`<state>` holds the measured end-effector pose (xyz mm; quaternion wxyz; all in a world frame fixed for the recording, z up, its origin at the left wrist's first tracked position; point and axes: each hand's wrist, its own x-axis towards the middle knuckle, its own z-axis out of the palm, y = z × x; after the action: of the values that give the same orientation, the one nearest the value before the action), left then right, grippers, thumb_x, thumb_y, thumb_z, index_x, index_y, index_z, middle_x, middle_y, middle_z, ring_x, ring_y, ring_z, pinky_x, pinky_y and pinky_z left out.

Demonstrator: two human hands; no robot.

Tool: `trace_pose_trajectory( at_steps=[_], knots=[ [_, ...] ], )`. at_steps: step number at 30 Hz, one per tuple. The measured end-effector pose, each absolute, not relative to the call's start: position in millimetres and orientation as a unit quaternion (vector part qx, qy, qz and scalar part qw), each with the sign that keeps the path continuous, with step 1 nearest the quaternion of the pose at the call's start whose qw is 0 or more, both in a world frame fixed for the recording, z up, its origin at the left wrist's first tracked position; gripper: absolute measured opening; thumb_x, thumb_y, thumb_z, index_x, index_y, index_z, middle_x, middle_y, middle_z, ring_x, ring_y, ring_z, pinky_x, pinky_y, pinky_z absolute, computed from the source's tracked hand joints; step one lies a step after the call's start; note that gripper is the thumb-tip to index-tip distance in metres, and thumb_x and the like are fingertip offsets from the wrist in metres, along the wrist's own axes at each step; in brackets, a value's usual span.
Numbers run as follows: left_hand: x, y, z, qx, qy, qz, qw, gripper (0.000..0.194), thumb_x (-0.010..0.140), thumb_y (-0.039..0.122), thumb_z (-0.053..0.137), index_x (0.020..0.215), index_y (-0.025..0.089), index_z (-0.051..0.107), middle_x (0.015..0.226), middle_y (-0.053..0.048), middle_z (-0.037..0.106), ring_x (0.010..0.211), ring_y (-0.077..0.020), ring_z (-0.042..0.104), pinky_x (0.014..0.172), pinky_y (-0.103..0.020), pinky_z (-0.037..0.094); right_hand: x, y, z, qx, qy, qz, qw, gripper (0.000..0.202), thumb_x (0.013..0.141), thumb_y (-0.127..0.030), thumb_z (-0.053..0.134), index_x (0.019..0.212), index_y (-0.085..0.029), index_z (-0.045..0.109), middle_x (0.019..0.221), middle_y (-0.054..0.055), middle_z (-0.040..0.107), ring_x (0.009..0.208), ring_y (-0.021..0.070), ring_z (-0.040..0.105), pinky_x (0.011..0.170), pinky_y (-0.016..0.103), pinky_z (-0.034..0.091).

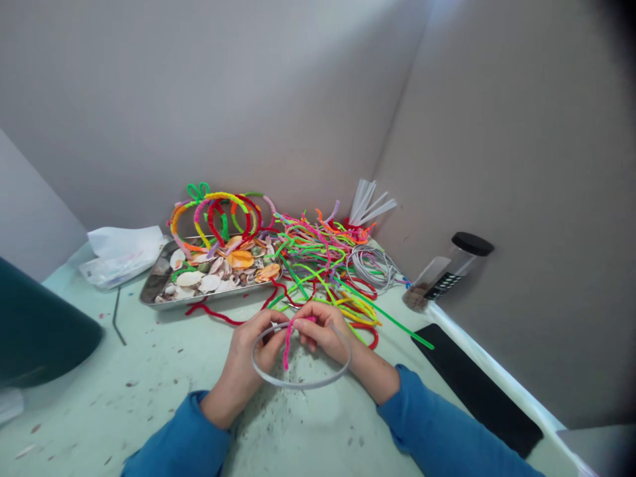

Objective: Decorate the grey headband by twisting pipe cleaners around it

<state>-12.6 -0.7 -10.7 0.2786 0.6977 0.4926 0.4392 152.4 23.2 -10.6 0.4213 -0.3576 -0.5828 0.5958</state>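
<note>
My left hand [252, 344] is closed on a thin grey hoop [303, 385] held above the table. A short pink pipe cleaner [287, 348] crosses the hoop's far side, one end hanging down inside it. My right hand [322, 329] pinches the pink pipe cleaner near the hoop, thumb and forefinger together. The fingers partly hide where the pipe cleaner meets the hoop. Just beyond my hands, a red pipe cleaner [218, 316] trails over the table toward a pile of coloured pipe cleaners [318, 245].
A metal tray [213, 297] holds shells, with hoops wrapped in colours [226, 197] standing on them. Grey hoops [370, 268] lie right of the pile. A clear jar with a black lid [473, 244], a black flat strip [477, 391], a plastic bag [124, 258] and a dark green object [40, 324] surround the work area.
</note>
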Motion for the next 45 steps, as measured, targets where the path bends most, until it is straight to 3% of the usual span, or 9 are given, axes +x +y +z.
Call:
trace_pose_trajectory(
  at_steps=[23,37,45],
  knots=[
    [-12.9,-2.0,-8.5,0.702,0.501,0.434,0.261,0.014,0.078,0.029,0.057,0.080,0.017,0.063,0.072,-0.001,0.064,0.060,-0.0114,0.057,0.054,-0.020,0.042,152.2,22.6,-8.6,-0.357,-0.598,0.583,0.418,0.021,0.075,-0.034,0.061,0.076,-0.013,0.057,0.053,-0.003,0.055,0.039,0.0055,0.042,0.037,0.017,0.032],
    [-11.8,-1.9,-6.9,0.665,0.506,0.446,0.322,0.018,0.077,0.032,0.056,0.077,0.016,0.064,0.071,-0.002,0.066,0.062,-0.0133,0.057,0.055,-0.021,0.043,152.9,21.9,-10.6,-0.353,-0.607,0.575,0.419,0.019,0.077,-0.033,0.059,0.078,-0.014,0.056,0.055,-0.004,0.053,0.041,0.0055,0.043,0.040,0.018,0.034],
    [-9.1,-1.4,-6.8,0.602,0.522,0.464,0.386,0.021,0.071,0.035,0.062,0.067,0.014,0.060,0.062,0.000,0.059,0.057,-0.0113,0.051,0.052,-0.020,0.040,151.8,19.9,-10.6,-0.357,-0.626,0.551,0.421,0.017,0.077,-0.032,0.059,0.080,-0.015,0.058,0.055,-0.004,0.051,0.042,0.0061,0.044,0.039,0.018,0.034]
  ],
)
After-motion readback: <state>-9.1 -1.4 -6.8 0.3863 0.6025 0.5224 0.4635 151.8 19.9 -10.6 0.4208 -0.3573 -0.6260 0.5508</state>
